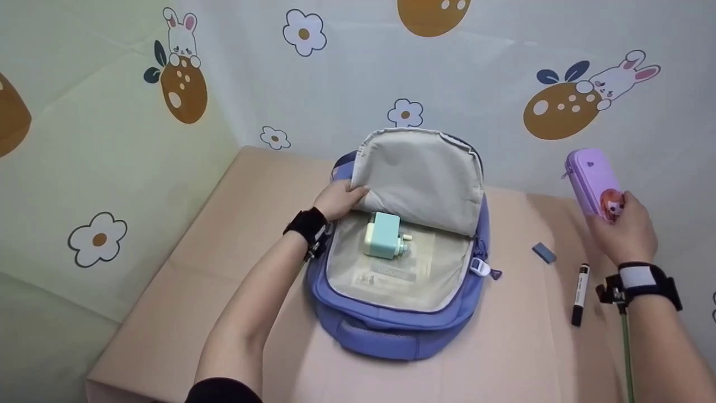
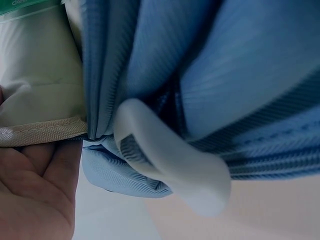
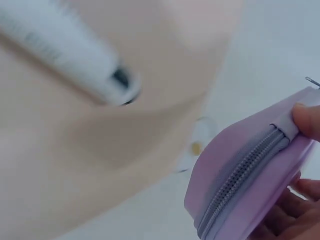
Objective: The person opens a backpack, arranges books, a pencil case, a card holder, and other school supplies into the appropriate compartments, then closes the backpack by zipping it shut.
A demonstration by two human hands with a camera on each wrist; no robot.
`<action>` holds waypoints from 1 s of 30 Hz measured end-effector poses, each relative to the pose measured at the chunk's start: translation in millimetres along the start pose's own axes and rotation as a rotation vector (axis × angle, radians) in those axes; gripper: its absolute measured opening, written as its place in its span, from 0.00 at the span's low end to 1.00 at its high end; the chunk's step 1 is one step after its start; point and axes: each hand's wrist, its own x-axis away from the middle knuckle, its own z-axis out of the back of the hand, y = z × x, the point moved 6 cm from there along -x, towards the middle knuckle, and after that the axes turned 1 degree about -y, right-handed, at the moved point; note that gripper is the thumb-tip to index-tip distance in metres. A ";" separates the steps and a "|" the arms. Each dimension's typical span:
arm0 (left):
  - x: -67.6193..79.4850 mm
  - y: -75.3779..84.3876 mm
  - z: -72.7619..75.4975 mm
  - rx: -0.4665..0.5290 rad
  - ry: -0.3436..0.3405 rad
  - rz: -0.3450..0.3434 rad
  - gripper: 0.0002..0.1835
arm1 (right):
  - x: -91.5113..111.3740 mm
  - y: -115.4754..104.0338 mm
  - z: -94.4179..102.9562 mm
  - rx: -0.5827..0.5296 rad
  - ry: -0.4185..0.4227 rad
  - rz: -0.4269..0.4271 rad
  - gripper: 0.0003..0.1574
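Note:
A blue backpack (image 1: 386, 336) lies unzipped on the table, its beige-lined flap (image 1: 419, 173) folded up. My left hand (image 1: 337, 200) pinches the flap's left edge; in the left wrist view that hand (image 2: 35, 190) is under the beige binding, beside a pale zipper pull (image 2: 172, 157). Inside the backpack sits a mint-green pencil sharpener (image 1: 385, 235) with a crank. To the right, my right hand (image 1: 629, 232) grips a purple pencil case (image 1: 594, 173) with a cartoon figure on it, raised over the table's far right part. Its closed zipper (image 3: 240, 180) shows in the right wrist view.
On the table (image 1: 224, 240), right of the backpack, lie a small blue-grey eraser (image 1: 543, 253) and a black-and-white marker (image 1: 580, 295). A white-and-blue buckle (image 1: 480, 267) hangs at the backpack's right side. Patterned cloth (image 1: 347, 84) rises behind the table.

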 end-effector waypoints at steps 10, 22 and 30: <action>0.8 1.0 0.7 -0.001 0.008 0.000 0.22 | 69.6 -98.2 14.9 -0.161 0.137 0.231 0.55; 2.7 4.6 3.3 0.038 0.011 -0.014 0.22 | 179.7 -206.2 -26.8 0.036 0.056 0.701 0.54; 3.8 6.8 5.2 0.046 0.024 -0.017 0.22 | 197.4 -211.7 -63.8 0.274 -0.138 0.625 0.40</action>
